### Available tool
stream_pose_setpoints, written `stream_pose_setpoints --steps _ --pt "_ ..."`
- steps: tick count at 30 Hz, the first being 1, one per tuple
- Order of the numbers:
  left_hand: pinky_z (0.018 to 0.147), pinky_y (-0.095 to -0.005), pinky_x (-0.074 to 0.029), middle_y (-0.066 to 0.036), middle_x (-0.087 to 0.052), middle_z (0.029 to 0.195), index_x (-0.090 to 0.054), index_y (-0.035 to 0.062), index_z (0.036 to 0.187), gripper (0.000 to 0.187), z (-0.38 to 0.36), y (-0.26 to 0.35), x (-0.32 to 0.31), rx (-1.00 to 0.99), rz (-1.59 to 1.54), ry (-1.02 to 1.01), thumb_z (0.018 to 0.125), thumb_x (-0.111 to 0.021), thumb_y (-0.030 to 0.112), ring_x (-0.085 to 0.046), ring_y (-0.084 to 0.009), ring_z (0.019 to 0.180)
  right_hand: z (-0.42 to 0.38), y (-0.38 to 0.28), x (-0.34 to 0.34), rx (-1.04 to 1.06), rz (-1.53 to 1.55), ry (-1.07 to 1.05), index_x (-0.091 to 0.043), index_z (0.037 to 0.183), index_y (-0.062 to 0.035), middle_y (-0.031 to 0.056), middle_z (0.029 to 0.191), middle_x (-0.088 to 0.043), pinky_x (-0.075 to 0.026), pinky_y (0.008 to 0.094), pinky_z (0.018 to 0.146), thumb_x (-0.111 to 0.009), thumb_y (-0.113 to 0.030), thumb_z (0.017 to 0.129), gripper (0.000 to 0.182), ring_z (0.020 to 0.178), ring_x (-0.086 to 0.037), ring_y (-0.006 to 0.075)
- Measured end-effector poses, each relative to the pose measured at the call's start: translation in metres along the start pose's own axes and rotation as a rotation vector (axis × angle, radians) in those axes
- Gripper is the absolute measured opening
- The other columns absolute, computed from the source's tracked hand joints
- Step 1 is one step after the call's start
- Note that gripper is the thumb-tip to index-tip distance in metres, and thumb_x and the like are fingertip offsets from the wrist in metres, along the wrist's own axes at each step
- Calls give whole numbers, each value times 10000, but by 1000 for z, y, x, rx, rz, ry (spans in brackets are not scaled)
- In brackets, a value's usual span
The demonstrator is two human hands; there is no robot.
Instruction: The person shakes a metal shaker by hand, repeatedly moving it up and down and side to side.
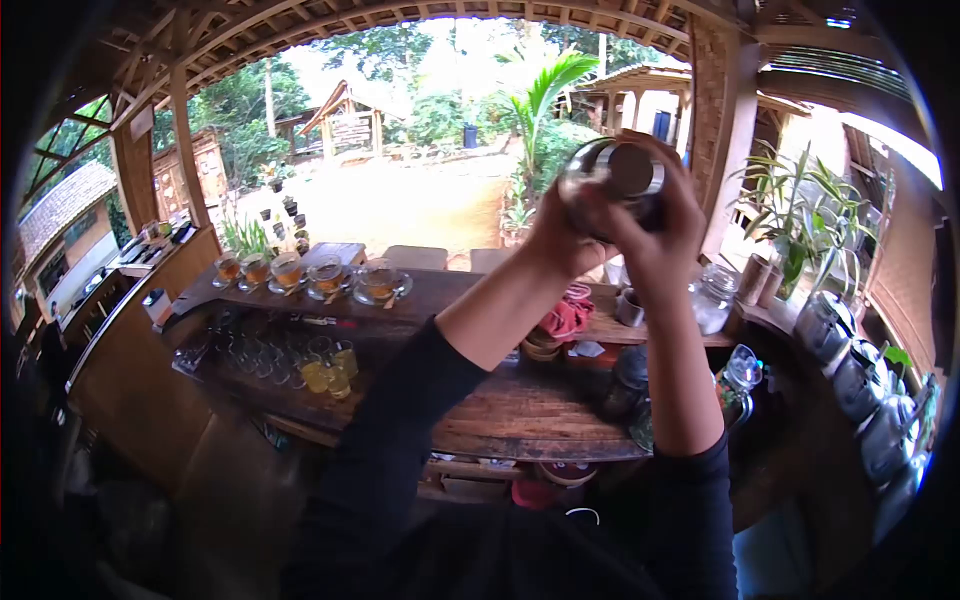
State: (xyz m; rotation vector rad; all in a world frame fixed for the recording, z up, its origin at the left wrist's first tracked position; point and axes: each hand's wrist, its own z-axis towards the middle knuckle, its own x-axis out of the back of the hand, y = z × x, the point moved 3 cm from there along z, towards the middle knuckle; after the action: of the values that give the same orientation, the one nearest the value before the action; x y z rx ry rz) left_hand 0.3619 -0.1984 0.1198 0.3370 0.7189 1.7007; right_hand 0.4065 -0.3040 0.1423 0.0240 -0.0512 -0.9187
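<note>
Both my hands are raised in front of me, wrapped around a shiny metal shaker. Its round, flat end faces me, and part of its body is smeared by motion. My left hand grips it from the left and below. My right hand closes over its right side, with fingers reaching across the top. Below the forearms lies the dark wooden counter. On it, near my right forearm, are a red cloth and a grey mug.
Several glass cups of amber drink on saucers line the counter's raised back ledge. Small glasses, some with yellow liquid, stand at the left. A glass jar is on the right, with metal kettles beyond. Potted plants border that side.
</note>
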Motion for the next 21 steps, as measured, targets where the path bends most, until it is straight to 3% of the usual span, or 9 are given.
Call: stream_pose_setpoints --steps 1,3,5,9,10,11,13,16,21 --pt "887 -388 -510 -111 -616 1097 -528 72 1162 377 1 -16 8 225 -672 84 957 -391 357 -630 -234 935 5 -7 -3 -111 39 51 -612 1060 27 156 1117 -581 -502 356 796 -702 -132 590 505 972 -601 284" --pt "914 -387 -496 -133 -577 1200 -485 72 1249 422 -29 16 15 -278 100 -183 964 -398 371 -596 -241 1050 1 -50 -3 357 -52 18 -632 1068 -9 138 1143 -577 -489 341 843 -701 -181 654 453 973 -601 281" --pt "928 -388 -485 -142 -546 1249 -455 62 1296 486 -61 52 -2 383 -1008 -135 949 -451 401 -575 -253 1085 -14 -64 -8 -62 185 -132 -652 1027 -32 111 1123 -604 -478 374 883 -705 -248 686 408 995 -600 296" --pt "935 -410 -475 -130 -559 1229 -458 59 1298 542 -80 70 43 139 -648 33 930 -473 457 -582 -263 1063 -23 -90 -48 525 79 -216 -632 1079 -80 120 1179 -575 -447 494 883 -653 -432 740 489 962 -598 332" --pt "917 -419 -491 -122 -562 1214 -449 73 1292 522 -81 63 74 345 -1036 -166 944 -423 461 -589 -255 1050 -16 -58 -75 309 203 -226 -636 1058 -77 138 1135 -596 -469 493 789 -672 -405 728 466 909 -619 316" --pt "880 -397 -520 -111 -576 1170 -465 75 1246 471 -88 64 96 291 -258 357 961 -365 436 -605 -242 1020 -16 -52 -105 362 299 -24 -643 1040 -62 154 1117 -602 -479 460 740 -699 -301 690 427 896 -624 317" --pt "848 -355 -541 -101 -588 1131 -492 79 1190 418 -90 55 128 198 -585 510 965 -357 404 -620 -225 973 -15 -42 -149 -282 319 -200 -602 1046 19 176 1169 -578 -472 405 875 -747 -192 624 493 1059 -579 304" --pt "855 -375 -532 -109 -584 1132 -479 50 1204 437 -131 100 129 203 -655 306 959 -371 396 -617 -233 977 -15 -101 -150 267 305 -168 -638 1002 -37 156 1001 -637 -482 424 846 -700 -171 660 372 964 -599 326" --pt "892 -400 -495 -146 -509 1256 -385 21 1322 606 -181 150 154 155 -626 116 902 -476 449 -559 -257 1079 -42 -136 -187 315 300 -385 -629 997 -14 156 1059 -616 -489 401 835 -709 -186 699 354 958 -604 312"
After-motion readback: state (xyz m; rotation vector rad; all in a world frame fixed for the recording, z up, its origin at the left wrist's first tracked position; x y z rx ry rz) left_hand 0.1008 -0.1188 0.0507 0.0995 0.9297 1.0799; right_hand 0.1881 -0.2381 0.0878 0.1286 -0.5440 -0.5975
